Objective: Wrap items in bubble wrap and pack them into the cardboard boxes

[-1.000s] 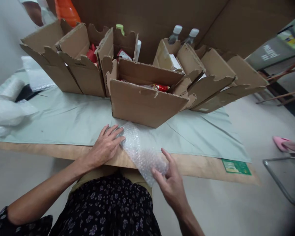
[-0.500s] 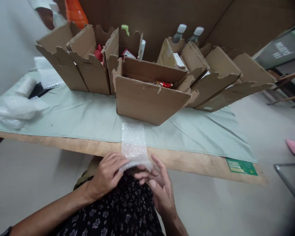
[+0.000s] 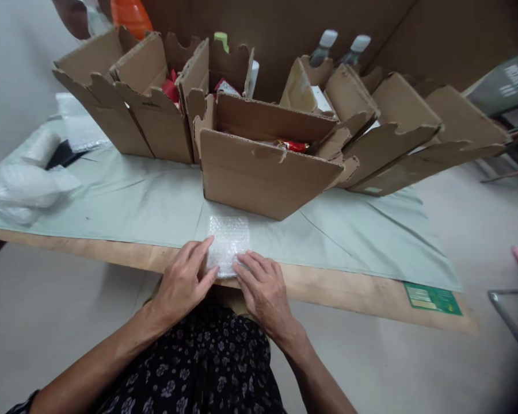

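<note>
A small sheet of clear bubble wrap lies at the table's front edge, its near end folded over. My left hand rests against its left side, thumb and index finger apart, fingertips touching the film. On the other side, my right hand lies palm down, its outstretched fingertips on the wrap's right edge. Neither hand is closed around it. Just behind the wrap stands an open cardboard bin with a shiny red packet inside; the rest of its contents is hidden.
More cardboard bins stand behind to the left, others to the right. Bubble wrap pieces lie at far left on the green cloth. A green card is at the front right edge. White-capped bottles stand behind.
The bubble wrap's near end, raised and curled before, now lies folded down on the table edge. My right hand has turned palm down onto it; my left hand has moved slightly forward.
</note>
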Demonstrator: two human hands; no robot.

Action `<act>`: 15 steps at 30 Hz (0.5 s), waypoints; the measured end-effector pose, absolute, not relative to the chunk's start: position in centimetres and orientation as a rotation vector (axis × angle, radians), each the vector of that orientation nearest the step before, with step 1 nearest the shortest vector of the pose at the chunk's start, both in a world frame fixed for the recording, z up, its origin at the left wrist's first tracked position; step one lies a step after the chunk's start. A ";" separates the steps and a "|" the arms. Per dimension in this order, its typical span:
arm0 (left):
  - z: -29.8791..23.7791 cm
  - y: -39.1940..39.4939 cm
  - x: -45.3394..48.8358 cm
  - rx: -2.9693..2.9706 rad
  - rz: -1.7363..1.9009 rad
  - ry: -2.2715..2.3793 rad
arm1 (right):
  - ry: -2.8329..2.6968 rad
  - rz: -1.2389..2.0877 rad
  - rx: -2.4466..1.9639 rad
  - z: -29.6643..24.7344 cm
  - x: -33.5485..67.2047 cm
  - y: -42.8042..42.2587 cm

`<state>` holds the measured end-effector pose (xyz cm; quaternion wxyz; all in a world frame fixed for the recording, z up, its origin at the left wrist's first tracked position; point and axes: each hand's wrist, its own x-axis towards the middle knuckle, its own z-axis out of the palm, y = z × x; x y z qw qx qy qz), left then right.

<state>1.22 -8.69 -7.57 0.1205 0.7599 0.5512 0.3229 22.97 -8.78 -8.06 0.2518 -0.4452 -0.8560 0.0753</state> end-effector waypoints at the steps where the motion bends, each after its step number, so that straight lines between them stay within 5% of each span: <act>1: -7.3 -9.1 1.0 2.269 0.969 1.565 | -2.335 0.218 -1.190 -7.8 23.1 -8.6; 8: -7.1 -8.8 0.6 2.298 0.996 1.363 | -2.281 0.530 -1.148 -6.3 23.1 -6.2; 15: -8.0 -6.0 1.0 2.291 0.925 1.605 | -2.237 0.247 -1.162 -6.6 22.8 -6.3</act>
